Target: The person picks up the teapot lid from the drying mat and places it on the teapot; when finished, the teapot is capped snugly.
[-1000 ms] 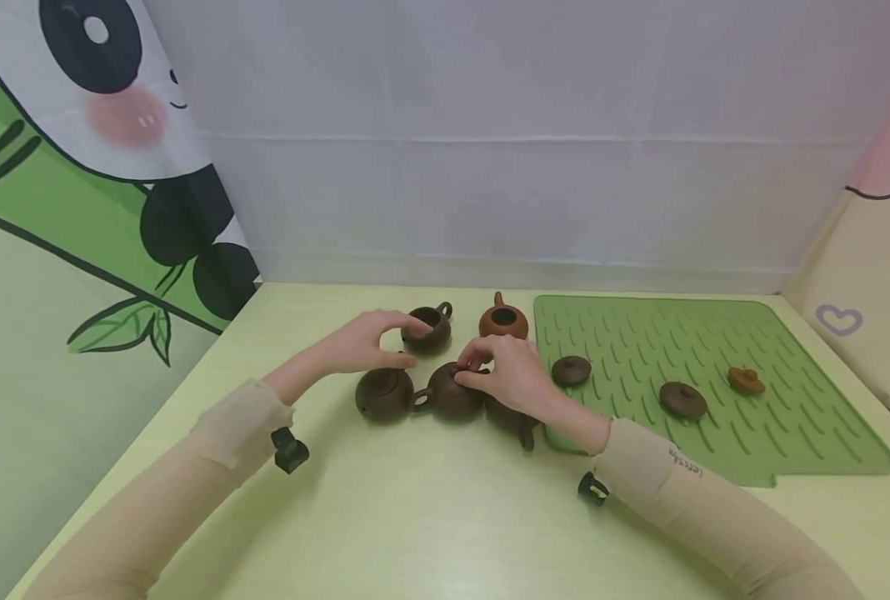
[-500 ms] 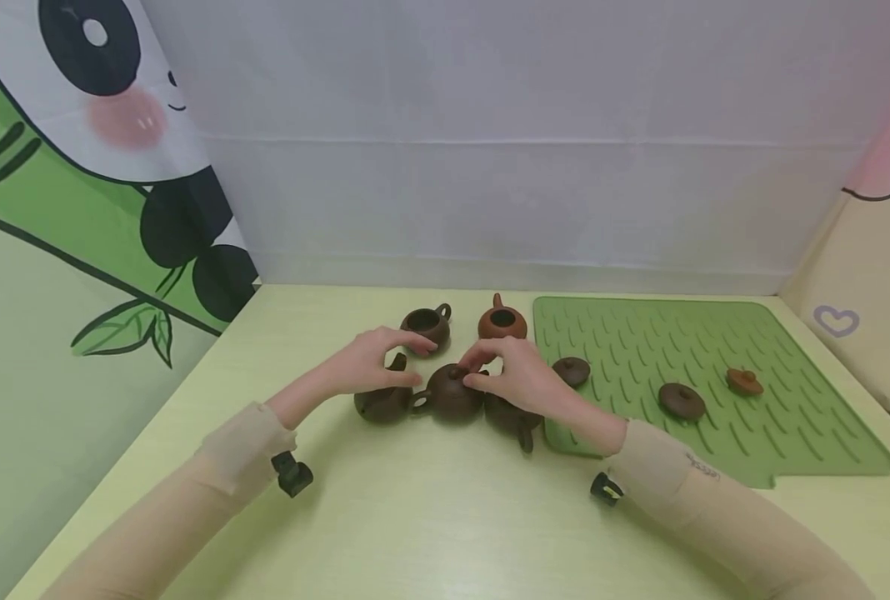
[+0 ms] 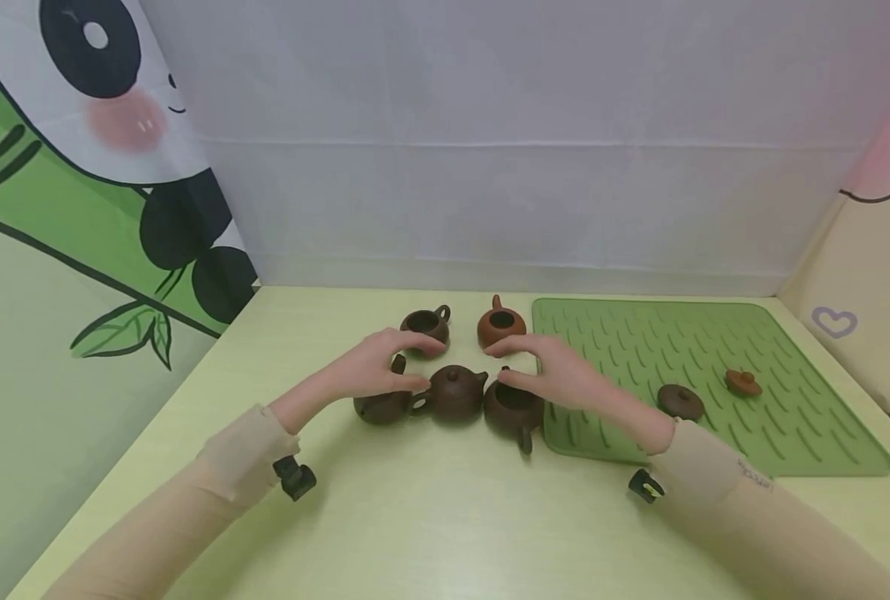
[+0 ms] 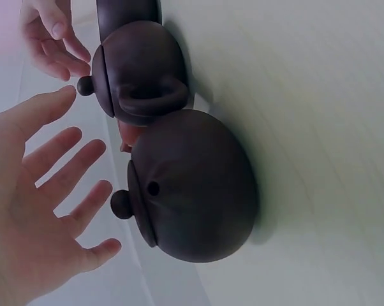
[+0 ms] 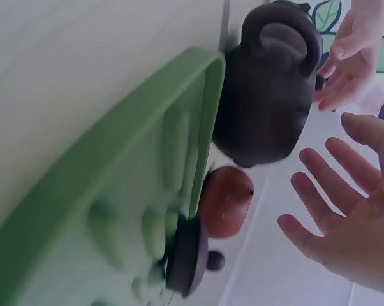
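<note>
Left hand point(image 3: 370, 364), right hand point(image 3: 565, 375) hovered, fingers apart | sideways brush risked toppling round, dark-brown clay teapot point(image 3: 454, 400) between

Head view: soft, even light, slightly hazy; pale sheen on the table point(image 3: 452, 533) near the bottom edge; diffuse shadow beside the left sleeve point(image 3: 163, 500). Wrist views dimmer, cooler. Left wrist: nearest teapot point(image 4: 195, 191) almost black, soft-edged shadow alongside. Right wrist: green mat point(image 5: 115, 146) blurred, worst close to the lens.
</note>
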`<action>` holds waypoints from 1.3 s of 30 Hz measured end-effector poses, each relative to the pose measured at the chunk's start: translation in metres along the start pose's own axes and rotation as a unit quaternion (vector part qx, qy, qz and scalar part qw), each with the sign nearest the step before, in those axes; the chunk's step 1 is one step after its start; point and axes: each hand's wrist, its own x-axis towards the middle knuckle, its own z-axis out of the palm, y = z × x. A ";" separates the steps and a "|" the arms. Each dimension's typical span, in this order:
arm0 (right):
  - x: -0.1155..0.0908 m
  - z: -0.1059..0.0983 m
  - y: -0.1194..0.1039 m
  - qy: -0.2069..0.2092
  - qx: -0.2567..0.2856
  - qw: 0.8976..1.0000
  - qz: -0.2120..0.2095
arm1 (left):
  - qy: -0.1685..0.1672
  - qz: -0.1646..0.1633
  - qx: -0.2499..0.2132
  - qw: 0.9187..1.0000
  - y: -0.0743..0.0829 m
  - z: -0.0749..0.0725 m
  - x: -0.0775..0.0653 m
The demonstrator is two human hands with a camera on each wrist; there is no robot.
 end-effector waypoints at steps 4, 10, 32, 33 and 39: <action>-0.008 -0.011 0.010 0.006 -0.008 1.000 0.003 | 0.001 0.015 0.019 1.000 0.008 -0.001 0.003; -0.017 -0.026 0.024 0.017 -0.031 0.999 0.022 | -0.008 0.027 0.034 0.999 0.019 0.003 0.011; -0.033 -0.041 0.055 0.041 -0.053 0.996 0.056 | -0.037 0.022 0.086 0.995 0.035 0.040 0.040; -0.034 -0.041 0.056 0.042 -0.052 0.996 0.058 | -0.037 0.021 0.087 0.995 0.035 0.041 0.041; -0.036 -0.041 0.059 0.042 -0.057 0.995 0.063 | -0.041 0.027 0.100 0.994 0.033 0.047 0.045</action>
